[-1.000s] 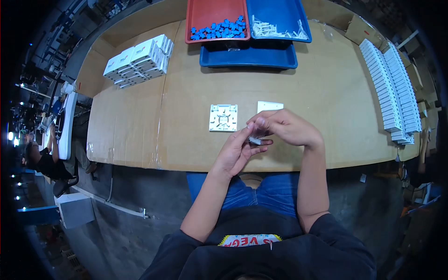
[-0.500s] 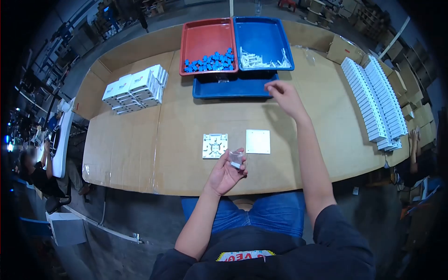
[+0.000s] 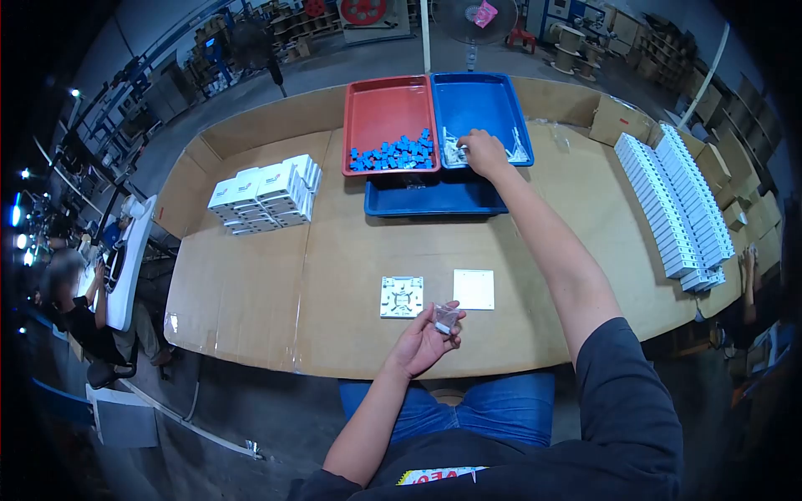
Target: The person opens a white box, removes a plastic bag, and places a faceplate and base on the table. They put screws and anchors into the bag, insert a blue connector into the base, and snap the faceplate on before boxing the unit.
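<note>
The right hand [image 3: 486, 154] has moved forward into the blue tray [image 3: 472, 100], fingers curled at white pieces [image 3: 454, 152] (any grip is unclear), leaving the left hand [image 3: 422, 346], loosely cupped, pinching a clear bag [image 3: 446, 316] just short of a white case [image 3: 402, 297] and plate [image 3: 474, 290].

Nearest the left hand [image 3: 423, 343], the small clear bag [image 3: 446, 318] looks like thin, glossy, crinkled plastic; beyond the fingers, the flat white square plate [image 3: 474, 290] looks smooth, and the tan tabletop [image 3: 351, 250] beneath looks like smooth cardboard.
</note>
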The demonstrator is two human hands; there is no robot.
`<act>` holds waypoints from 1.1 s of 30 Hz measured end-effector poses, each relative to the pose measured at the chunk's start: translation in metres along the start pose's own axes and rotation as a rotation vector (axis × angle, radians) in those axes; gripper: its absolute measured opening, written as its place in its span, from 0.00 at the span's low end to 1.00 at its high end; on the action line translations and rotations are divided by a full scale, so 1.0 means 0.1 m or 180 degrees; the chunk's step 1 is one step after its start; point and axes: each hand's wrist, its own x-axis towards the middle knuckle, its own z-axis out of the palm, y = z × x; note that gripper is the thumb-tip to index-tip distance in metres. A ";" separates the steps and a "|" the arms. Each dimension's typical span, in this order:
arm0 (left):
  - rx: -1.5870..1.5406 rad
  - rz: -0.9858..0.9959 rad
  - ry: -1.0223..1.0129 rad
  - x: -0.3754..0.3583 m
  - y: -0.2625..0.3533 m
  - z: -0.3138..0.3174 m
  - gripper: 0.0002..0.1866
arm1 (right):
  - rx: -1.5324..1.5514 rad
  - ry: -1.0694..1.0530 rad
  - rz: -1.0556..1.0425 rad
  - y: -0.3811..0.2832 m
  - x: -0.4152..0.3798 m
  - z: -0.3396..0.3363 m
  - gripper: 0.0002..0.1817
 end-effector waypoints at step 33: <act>-0.0422 -0.0139 -0.0105 0.03 0.05 0.03 0.28 | 0.6013 0.0117 0.1659 -0.32 -0.64 -0.69 0.10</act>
